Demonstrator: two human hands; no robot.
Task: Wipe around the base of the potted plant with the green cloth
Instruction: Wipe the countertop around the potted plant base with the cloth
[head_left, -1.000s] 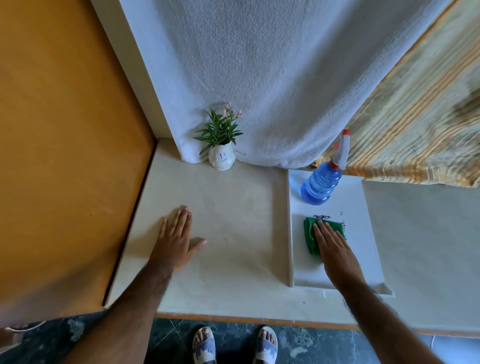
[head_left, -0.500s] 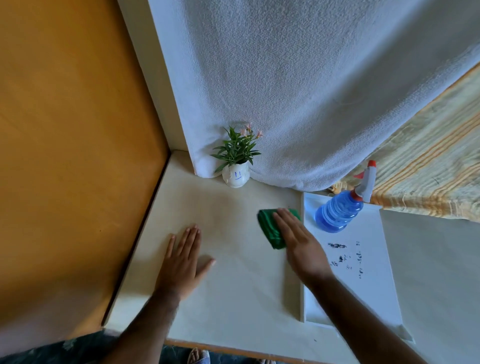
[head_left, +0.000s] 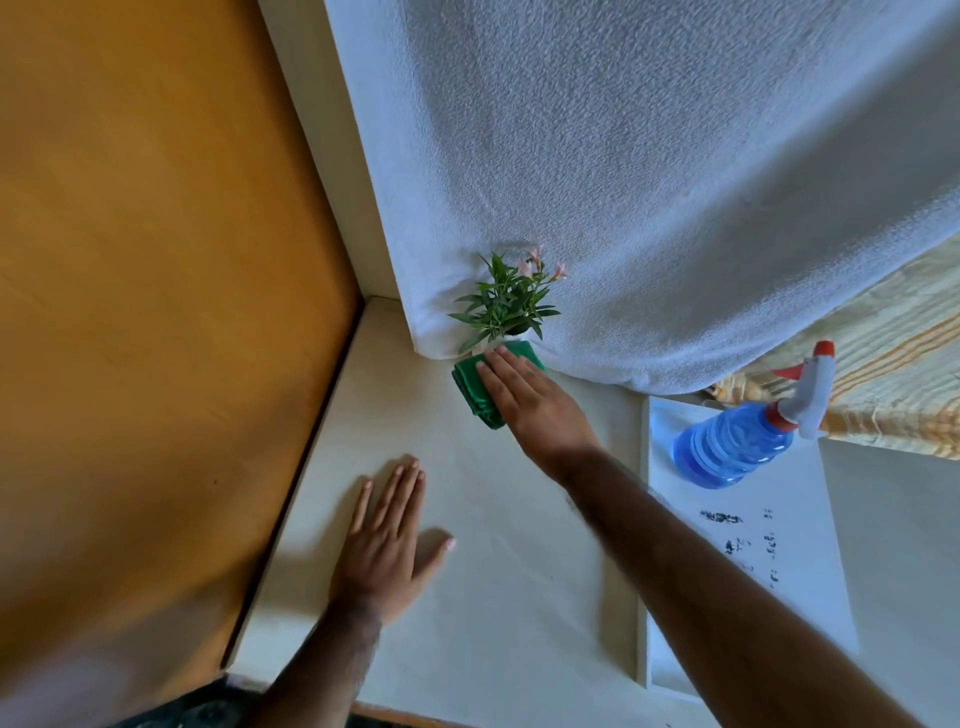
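A small potted plant (head_left: 506, 301) with green leaves and pink flowers stands at the back of the cream counter (head_left: 493, 571), against a hanging white towel. Its white pot is almost wholly hidden behind the cloth and my fingers. My right hand (head_left: 530, 402) lies flat on the folded green cloth (head_left: 475, 387), pressing it to the counter right at the pot's front. My left hand (head_left: 387, 540) rests palm down on the counter nearer to me, fingers spread, holding nothing.
A blue spray bottle (head_left: 737, 447) with a white and red trigger lies on a white tray (head_left: 810, 571) at the right. An orange wooden panel (head_left: 156, 312) walls the left side. The white towel (head_left: 623, 182) hangs behind the plant, a striped fabric (head_left: 893, 374) beyond it.
My right hand has slid the green cloth from the tray across the counter and up to the front of the plant pot. My left hand has stayed flat in place.
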